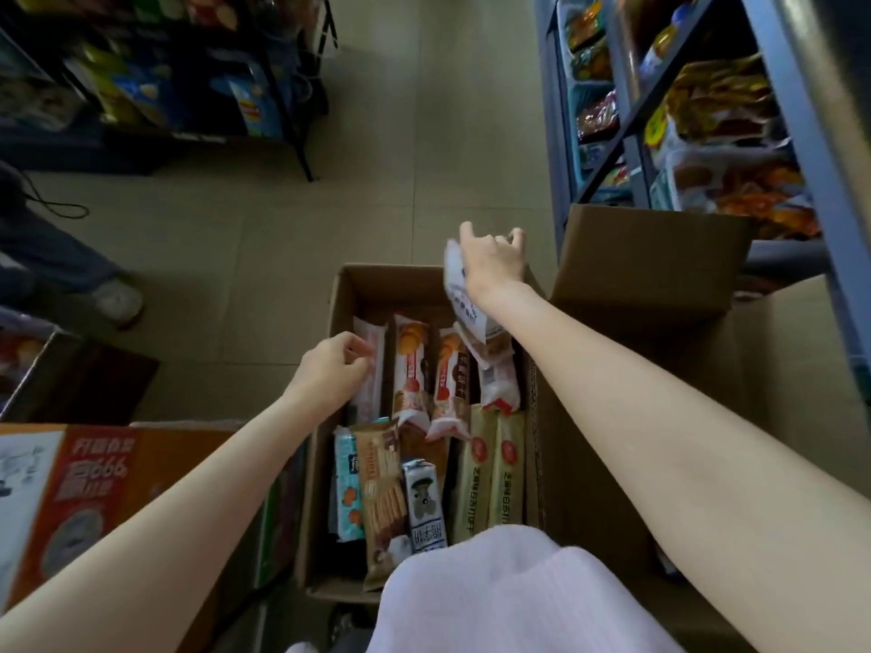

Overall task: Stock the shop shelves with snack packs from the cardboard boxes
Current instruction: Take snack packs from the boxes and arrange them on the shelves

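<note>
An open cardboard box (346, 294) stands on the floor below me, packed with several long snack packs standing on end. My right hand (495, 263) grips a white snack pack (464, 306) and holds it above the box's far right corner. My left hand (332, 369) reaches into the left side of the box, its fingers curled on a white-and-red pack (370, 393). Orange biscuit packs (410, 369) stand beside it. The blue metal shelf (820, 172) at the right holds many snack bags.
A second, larger cardboard box (660, 266) stands open at the right under the shelf. A printed orange carton (89, 483) lies at lower left. A dark rack (292, 115) of snacks stands at the far left. Another person's leg and shoe (115, 301) are at the left.
</note>
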The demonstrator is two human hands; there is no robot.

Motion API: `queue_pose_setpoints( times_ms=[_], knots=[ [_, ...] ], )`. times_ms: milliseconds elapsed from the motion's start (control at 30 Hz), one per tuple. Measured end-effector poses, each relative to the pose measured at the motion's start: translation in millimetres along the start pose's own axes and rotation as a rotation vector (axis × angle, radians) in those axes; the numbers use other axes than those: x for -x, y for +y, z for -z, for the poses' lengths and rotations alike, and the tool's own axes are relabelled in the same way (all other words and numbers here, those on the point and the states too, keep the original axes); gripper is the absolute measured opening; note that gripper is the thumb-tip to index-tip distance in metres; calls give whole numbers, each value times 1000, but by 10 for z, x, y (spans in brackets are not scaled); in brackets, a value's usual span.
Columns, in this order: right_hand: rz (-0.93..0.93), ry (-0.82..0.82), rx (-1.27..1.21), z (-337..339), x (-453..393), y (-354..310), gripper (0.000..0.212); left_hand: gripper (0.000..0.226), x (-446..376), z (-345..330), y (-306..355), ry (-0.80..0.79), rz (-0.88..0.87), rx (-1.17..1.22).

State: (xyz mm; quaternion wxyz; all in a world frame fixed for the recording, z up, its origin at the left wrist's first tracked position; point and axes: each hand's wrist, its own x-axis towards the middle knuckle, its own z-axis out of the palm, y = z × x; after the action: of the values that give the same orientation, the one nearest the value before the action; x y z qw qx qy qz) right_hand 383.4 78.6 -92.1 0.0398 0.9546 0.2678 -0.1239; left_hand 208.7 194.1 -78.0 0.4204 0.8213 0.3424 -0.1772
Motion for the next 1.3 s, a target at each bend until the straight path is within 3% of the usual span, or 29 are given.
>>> queue_pose_setpoints(
  times_ms=[133,233,400,567,633,733,833,967,1167,1233,1300],
  knots=[
    [4,125,-344,425,290,45,39,34,29,138,240,-5,-71,-3],
    [38,179,-593,901,662,185,31,63,111,257,551,73,-200,2],
    [61,431,-674,1811,1628,467,33,94,528,325,1098,93,-479,145],
    [-38,701,-632,2547,2757,713,30,94,1387,150,1663,-232,-766,403],
    [-84,782,-611,2757,3238,835,30,93,1762,13,1907,-438,-850,400],
    [-188,908,-620,3030,3984,1008,28,76,2298,-216,2246,-647,-997,283],
    [-259,1030,-690,3252,4725,1115,27,65,2858,-432,2586,-737,-1131,246],
    [-384,1186,-705,3442,5579,1198,28,71,3649,-661,2916,-873,-1270,262],
    [-526,1364,-673,3688,6428,1294,27,55,4437,-880,3239,-1064,-1407,255],
    [-619,1370,-656,3759,6644,1346,34,67,4624,-890,3409,-1101,-1406,317],
    [-755,1271,-635,3784,6843,1421,50,67,4815,-867,3576,-1150,-1401,390]
  ],
)
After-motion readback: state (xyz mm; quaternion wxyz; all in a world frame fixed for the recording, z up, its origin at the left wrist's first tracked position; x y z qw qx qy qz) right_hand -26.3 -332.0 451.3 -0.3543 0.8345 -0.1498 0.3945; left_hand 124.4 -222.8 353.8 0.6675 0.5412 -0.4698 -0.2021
